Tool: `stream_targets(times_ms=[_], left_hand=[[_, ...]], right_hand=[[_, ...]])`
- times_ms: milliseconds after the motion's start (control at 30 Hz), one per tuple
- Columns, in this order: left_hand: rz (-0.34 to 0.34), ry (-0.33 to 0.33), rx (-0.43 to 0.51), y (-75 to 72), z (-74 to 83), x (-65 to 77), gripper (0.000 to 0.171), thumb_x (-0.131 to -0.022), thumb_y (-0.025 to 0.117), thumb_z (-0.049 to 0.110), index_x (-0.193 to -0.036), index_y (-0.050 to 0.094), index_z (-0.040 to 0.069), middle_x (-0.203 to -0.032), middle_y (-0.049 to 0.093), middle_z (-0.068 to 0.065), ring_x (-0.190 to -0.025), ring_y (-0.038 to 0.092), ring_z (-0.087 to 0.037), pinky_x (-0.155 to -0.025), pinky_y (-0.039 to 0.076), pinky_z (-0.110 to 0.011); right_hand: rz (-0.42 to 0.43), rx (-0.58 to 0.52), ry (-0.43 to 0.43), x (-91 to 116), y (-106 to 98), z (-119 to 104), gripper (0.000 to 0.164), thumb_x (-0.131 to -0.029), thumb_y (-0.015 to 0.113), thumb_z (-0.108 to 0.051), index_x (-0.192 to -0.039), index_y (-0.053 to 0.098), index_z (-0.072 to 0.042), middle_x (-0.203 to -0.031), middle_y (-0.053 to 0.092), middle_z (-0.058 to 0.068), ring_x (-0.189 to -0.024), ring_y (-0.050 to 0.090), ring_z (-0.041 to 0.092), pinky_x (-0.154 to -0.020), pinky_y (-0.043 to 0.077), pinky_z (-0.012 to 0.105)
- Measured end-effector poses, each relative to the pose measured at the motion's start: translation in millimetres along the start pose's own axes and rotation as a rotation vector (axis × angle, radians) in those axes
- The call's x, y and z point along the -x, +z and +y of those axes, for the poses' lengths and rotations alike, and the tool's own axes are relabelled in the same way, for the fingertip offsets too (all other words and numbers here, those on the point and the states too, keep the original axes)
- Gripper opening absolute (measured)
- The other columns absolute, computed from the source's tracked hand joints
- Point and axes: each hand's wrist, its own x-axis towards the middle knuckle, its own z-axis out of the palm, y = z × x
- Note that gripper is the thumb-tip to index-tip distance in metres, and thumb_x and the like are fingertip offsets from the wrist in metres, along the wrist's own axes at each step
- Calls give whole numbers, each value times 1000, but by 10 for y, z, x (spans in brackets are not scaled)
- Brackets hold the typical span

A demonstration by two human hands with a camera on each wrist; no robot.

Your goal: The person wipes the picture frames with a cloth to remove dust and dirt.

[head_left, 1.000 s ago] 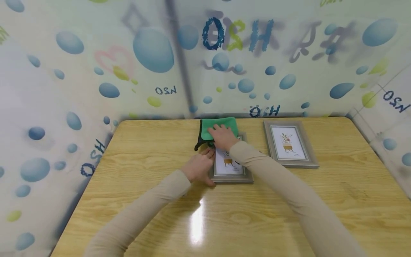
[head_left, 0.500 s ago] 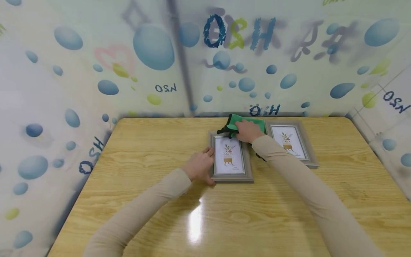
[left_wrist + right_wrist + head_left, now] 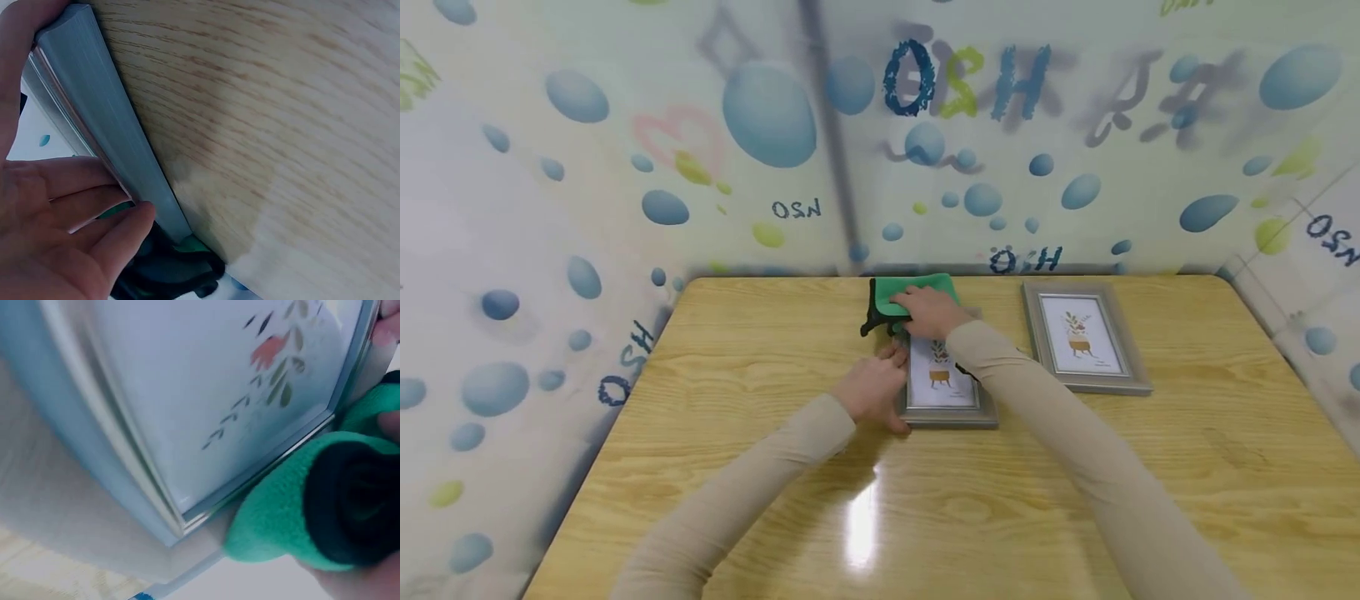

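Note:
A grey picture frame [image 3: 951,419] with a potted-plant print lies face up on the table. My left hand [image 3: 874,390] holds its left side, thumb at the near corner and fingers along the edge. In the left wrist view the fingertips meet the frame's moulding [image 3: 106,100]. Over the far end, my right hand [image 3: 931,314] grips a green cloth [image 3: 891,296] with black edging. The right wrist view shows the bunched green cloth [image 3: 269,519] against the frame's far border, beside the glazed print [image 3: 206,381]. Hand and cloth hide the far part of the frame in the head view.
A second, matching picture frame [image 3: 1138,387] lies face up to the right, near the back edge. Both frames rest on a wooden table [image 3: 970,517]. Behind it stands a patterned wall [image 3: 880,192] with blue bubbles and lettering.
The right hand with the cloth swept right along the far border by half a second ago, then came back left to the far left corner. The left hand kept its place on the frame.

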Motion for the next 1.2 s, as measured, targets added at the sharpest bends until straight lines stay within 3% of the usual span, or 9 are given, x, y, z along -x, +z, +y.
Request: stream_targets(times_ms=[133, 267, 467, 667, 767, 933, 1100, 1200], left_hand=[[-5, 4, -24, -6, 14, -20, 91, -59, 78, 70, -115, 67, -1, -142, 46, -18, -130, 43, -32, -84, 54, -35], [-7, -2, -14, -4, 12, -35, 89, -59, 79, 68, -113, 68, -1, -139, 48, -18, -127, 46, -34, -84, 54, -36], [-21, -9, 0, -28, 16, -47, 99, -58, 80, 67, -122, 62, -6, -140, 47, -22, -129, 44, -38, -91, 50, -39], [-44, -6, -14, -31, 25, -31, 96, -60, 79, 68, -121, 63, -5, -142, 44, -22, -130, 42, -38, -95, 47, -40], [-29, -3, -19, -20, 20, -24, 93, -60, 79, 67, -118, 65, -4, -141, 45, -22, -130, 43, -39, -94, 48, -40], [1, 16, -12, -4, 8, -14, 89, -59, 79, 67, -112, 68, -3, -140, 46, -23, -128, 45, -39, -91, 50, -40], [18, 18, 23, 9, -11, -5, 87, -58, 81, 66, -110, 68, -2, -125, 59, -16, -104, 62, -30, -78, 56, -36], [18, 24, 49, 10, -14, -10, 77, -59, 82, 64, -101, 69, 1, -111, 64, -11, -86, 65, -24, -70, 56, -35]], right_hand=[[27, -45, -93, 44, 34, 79, 52, -95, 61, -14, -144, 45, -12, -145, 44, 13, -131, 42, 32, -108, 33, 45], [49, -80, -133, 141, 29, 221, 53, -93, 61, -8, -144, 46, -9, -146, 43, 14, -132, 40, 32, -109, 32, 44], [57, -70, -78, 346, 6, 533, 51, -93, 60, -7, -142, 46, -5, -143, 46, 17, -132, 41, 34, -109, 32, 45], [44, -90, 1, 566, -36, 755, 51, -93, 60, -5, -142, 45, -1, -142, 45, 21, -131, 40, 39, -107, 32, 50], [62, -62, 42, 603, -33, 693, 51, -92, 60, -5, -140, 46, 1, -139, 48, 22, -127, 45, 39, -105, 36, 50], [94, -22, 93, 563, 0, 358, 51, -90, 63, -7, -139, 48, 1, -133, 55, 19, -120, 52, 35, -101, 41, 47], [65, -84, -49, 498, 35, 44, 53, -92, 63, -6, -142, 46, -4, -140, 50, 16, -127, 47, 33, -105, 37, 46], [56, -109, -140, 477, 72, -44, 51, -93, 61, -5, -142, 47, -6, -140, 50, 15, -125, 49, 33, -104, 39, 45]])
